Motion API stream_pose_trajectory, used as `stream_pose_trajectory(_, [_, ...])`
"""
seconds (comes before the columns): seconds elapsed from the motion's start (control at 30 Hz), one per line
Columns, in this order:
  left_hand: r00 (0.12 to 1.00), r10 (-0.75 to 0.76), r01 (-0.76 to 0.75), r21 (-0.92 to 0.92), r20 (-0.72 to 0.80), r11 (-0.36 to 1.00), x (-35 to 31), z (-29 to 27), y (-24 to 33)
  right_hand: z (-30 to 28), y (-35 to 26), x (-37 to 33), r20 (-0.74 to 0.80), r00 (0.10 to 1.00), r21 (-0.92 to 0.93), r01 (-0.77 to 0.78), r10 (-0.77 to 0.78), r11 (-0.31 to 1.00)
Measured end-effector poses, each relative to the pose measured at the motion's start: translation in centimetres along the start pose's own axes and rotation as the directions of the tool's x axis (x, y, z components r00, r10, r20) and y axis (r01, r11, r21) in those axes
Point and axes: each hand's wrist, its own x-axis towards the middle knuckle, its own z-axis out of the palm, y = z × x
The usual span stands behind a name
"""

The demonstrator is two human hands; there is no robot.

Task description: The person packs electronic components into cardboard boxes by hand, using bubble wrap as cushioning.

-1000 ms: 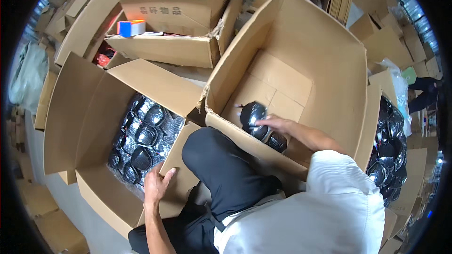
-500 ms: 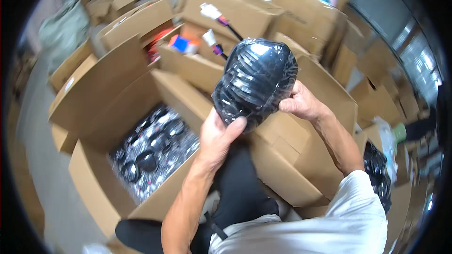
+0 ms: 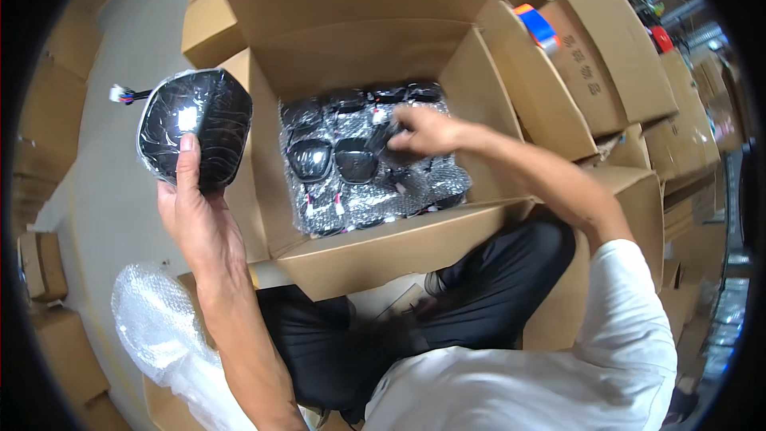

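Observation:
My left hand [image 3: 195,207] grips a glossy black lamp [image 3: 199,124] wrapped in clear film, its thumb across the front. A short cable with a white plug [image 3: 124,94] sticks out from the lamp's left side. It is held up left of an open cardboard box [image 3: 383,251]. Inside the box, my right hand [image 3: 427,132] has its fingers closed on another dark lamp [image 3: 388,144], blurred and partly covered by the hand. Beside it, two black lamps [image 3: 333,161] with white plugs lie on bubble wrap [image 3: 367,206], and more stand in a row behind.
Bubble wrap [image 3: 152,319] lies at the lower left by my forearm. Open cartons [image 3: 550,72] crowd the right, one holding a blue and orange item [image 3: 538,28]. My bent legs [image 3: 495,271] are at the box's near side. Grey floor [image 3: 132,24] runs along the left.
My view has turned toward the box. The hands, together on the film-wrapped lamps before, are now apart: the left holds one lamp at the left, the right has reached into the box.

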Motion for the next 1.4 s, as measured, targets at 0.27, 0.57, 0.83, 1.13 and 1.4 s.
stream_pose_trajectory(0.27, [0.99,-0.088,0.081,-0.061,-0.112,0.995,0.8,-1.3,1.5,23.1,0.2,10.4,0.528,0.79,0.728,-0.61,0.311,0.314])
stream_pose_trajectory(0.57, [0.985,-0.164,0.162,-0.037,-0.048,0.986,0.5,-1.4,1.5,24.8,-0.7,10.4,0.315,0.847,0.466,-0.53,0.427,0.709])
stream_pose_trajectory(0.83, [0.947,-0.284,0.321,-0.369,0.154,0.872,-0.8,-0.1,-1.3,7.5,-5.2,7.7,0.032,0.979,0.718,0.119,-0.204,0.686])
stream_pose_trajectory(1.13, [0.709,-0.604,0.679,-0.12,0.364,0.724,-4.0,4.3,-5.9,-2.5,-12.5,1.1,-0.275,0.96,0.947,0.28,-0.052,0.159])
stream_pose_trajectory(1.4, [0.92,-0.383,0.386,-0.018,0.082,0.922,-2.7,2.4,-2.7,0.3,-0.3,3.0,0.51,0.858,-0.022,-0.066,0.068,0.998])
